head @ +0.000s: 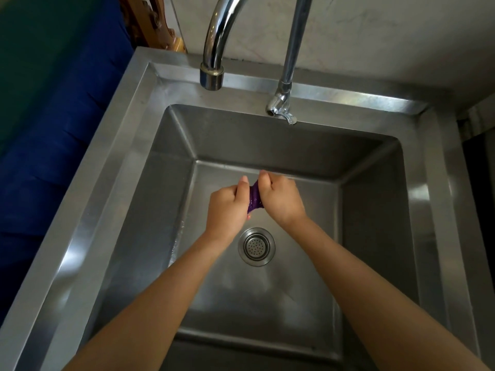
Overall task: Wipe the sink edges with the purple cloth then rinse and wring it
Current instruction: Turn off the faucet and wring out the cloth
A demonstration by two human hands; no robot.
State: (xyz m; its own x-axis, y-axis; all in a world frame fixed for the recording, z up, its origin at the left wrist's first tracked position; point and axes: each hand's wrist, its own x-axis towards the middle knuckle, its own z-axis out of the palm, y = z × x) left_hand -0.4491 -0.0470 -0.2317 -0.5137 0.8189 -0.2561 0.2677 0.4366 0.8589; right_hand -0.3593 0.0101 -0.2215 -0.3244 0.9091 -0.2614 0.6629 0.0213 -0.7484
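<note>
The purple cloth [254,198] is bunched into a tight twisted roll between both my hands, over the middle of the steel sink basin. My left hand [227,210] is closed around its left end and my right hand [281,199] is closed around its right end. Only a short strip of cloth shows between the two fists. The sink rim [112,167] runs around the basin. No water runs from the spout [211,76] at the back.
A round drain strainer [256,246] lies in the basin floor just below my hands. A second tap [281,108] with a small lever stands on the back rim. Dark blue fabric [48,156] hangs left of the sink. A pale wall lies behind.
</note>
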